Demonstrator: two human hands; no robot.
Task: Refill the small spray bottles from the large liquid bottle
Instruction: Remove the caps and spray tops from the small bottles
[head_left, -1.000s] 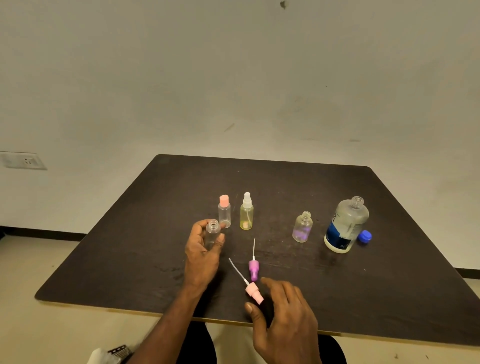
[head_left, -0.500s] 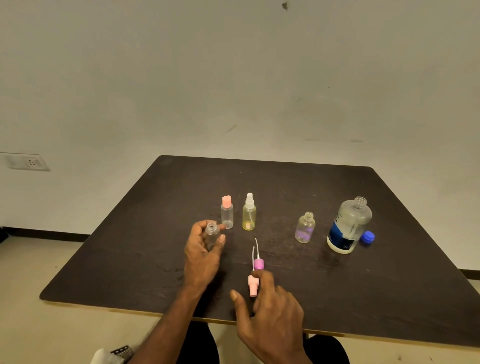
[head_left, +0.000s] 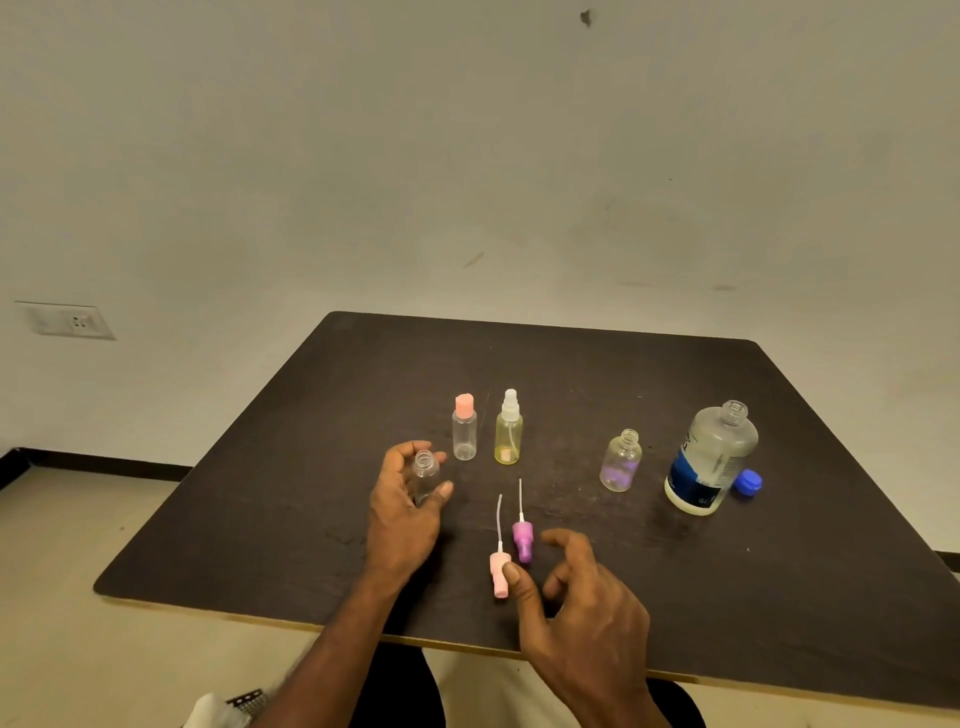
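Left hand (head_left: 402, 512): wrapped around a small clear bottle (head_left: 426, 475), thumb on one side and fingers on the other; the bottle stands upright on the table (head_left: 322, 436) with its neck uncapped.
Right hand (head_left: 582, 610): fingers spread and curled, holding nothing; the thumb tip touches the pink spray top (head_left: 500, 571).
Pink spray top: lying on the table, thin tube pointing away from the person.
Purple spray top (head_left: 522, 540): lying just beside the pink one, tube pointing the same way.
Large bottle (head_left: 711, 460): upright at the right side of the table, neck open, partly filled with clear liquid, blue label low down.
Blue cap (head_left: 748, 481): on the table, just right of the large bottle.
Open purple-tinted bottle (head_left: 621, 462): standing left of the large bottle.
Capped bottles: one with a pink cap (head_left: 464, 428) and a yellowish one with a white sprayer (head_left: 509, 428), side by side behind the left hand.
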